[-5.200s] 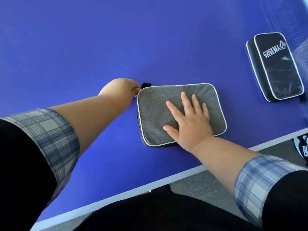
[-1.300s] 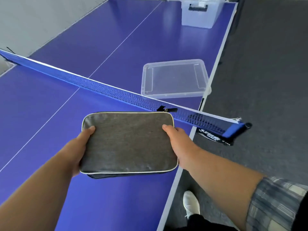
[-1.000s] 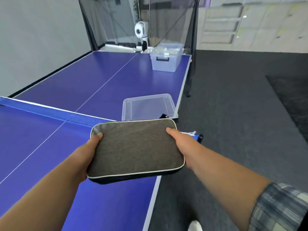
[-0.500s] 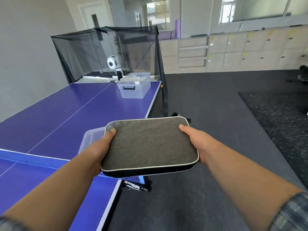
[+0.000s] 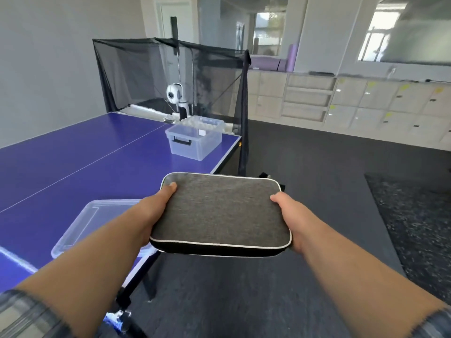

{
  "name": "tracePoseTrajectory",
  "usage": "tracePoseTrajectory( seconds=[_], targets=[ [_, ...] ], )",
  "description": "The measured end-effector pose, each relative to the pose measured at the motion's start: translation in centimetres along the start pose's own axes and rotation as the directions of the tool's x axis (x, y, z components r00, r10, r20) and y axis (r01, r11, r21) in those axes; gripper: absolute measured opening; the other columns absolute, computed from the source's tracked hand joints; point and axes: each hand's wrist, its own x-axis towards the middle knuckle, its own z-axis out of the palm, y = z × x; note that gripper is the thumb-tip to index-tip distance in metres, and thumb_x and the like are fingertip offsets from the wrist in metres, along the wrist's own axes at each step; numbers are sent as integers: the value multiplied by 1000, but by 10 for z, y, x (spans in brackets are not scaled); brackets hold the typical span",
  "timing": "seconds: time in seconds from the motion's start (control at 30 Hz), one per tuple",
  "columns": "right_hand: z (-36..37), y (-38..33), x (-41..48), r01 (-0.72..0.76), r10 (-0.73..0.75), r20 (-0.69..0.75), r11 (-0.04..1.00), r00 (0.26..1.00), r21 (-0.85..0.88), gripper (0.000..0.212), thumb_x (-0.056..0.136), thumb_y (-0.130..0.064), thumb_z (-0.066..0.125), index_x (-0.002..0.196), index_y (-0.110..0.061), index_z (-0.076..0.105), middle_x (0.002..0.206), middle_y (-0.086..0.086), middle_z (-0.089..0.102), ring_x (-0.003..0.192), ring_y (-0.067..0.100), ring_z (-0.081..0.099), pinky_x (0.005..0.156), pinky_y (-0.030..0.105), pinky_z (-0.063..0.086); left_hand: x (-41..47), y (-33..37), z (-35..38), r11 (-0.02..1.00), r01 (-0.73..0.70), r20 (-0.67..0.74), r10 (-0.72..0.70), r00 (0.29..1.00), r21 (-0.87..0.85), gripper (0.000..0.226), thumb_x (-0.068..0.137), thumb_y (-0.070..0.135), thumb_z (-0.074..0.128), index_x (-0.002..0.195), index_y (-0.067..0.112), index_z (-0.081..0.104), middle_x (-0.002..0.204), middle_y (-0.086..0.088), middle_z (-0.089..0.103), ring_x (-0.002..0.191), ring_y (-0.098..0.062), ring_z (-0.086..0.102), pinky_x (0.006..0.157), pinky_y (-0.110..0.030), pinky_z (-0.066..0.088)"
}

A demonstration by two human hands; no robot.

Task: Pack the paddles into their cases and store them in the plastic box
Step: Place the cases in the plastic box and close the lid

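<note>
Both hands hold the case flat in the air, one at each short end. Left hand clamps the left end, thumb on top near the far left corner, fingers hidden underneath. Right hand clamps the right end, thumb on the top edge, fingers hidden below. Case: grey woven fabric top, white piping round the rim, black side wall, rounded corners, zipped shut as far as the near side shows; small black tab sticks out at the far right corner. It hangs over dark carpet, just off the table edge. Clear lid lies on the table below and left of the left hand. Clear box, black latch, sits open on the table well beyond the case, ahead of the left hand
</note>
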Motion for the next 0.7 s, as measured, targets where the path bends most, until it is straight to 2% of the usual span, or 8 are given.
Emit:
tracePoseTrajectory(
  seconds=[0.17,0.3,0.43,0.53,0.7],
  targets=[
    [2,-46,103,54,-53,15,995,998,-80,23,95,-30,56,105,-15,69,82,4,79,73,21,77,63,35,60,97,32,28,1000,19,-7,-19,1000,-16,62,76,69,67,105,14,70,85,-7,78,74,-26,76,64,-37,56],
    [11,-95,197,94,-90,39,987,995,-129,28,95,-31,55,116,-16,67,99,6,79,89,25,76,84,48,60,188,77,48,999,36,-20,-37,999,-10,66,74,71,67,104,13,70,84,-10,78,78,-30,75,66,-40,56],
    [13,-146,283,97,-95,31,993,995,-69,34,95,-31,56,125,-16,61,108,10,76,92,27,75,74,44,62,264,134,81,1000,11,-48,-10,999,27,66,73,71,66,103,12,70,79,-9,77,75,-29,75,65,-38,55],
    [10,-179,348,92,-91,32,995,995,-35,39,94,-32,58,130,-17,57,112,11,74,93,29,75,72,45,62,318,169,106,999,21,-63,-19,998,37,66,72,72,67,101,13,71,77,-7,77,69,-27,75,62,-36,53],
    [10,-220,461,76,-73,86,996,994,-39,28,94,-29,57,117,-15,65,94,8,79,80,26,77,57,39,60,406,203,141,998,49,-118,-46,992,27,67,71,75,65,102,15,71,76,-4,77,68,-23,75,61,-33,52]
  ],
)
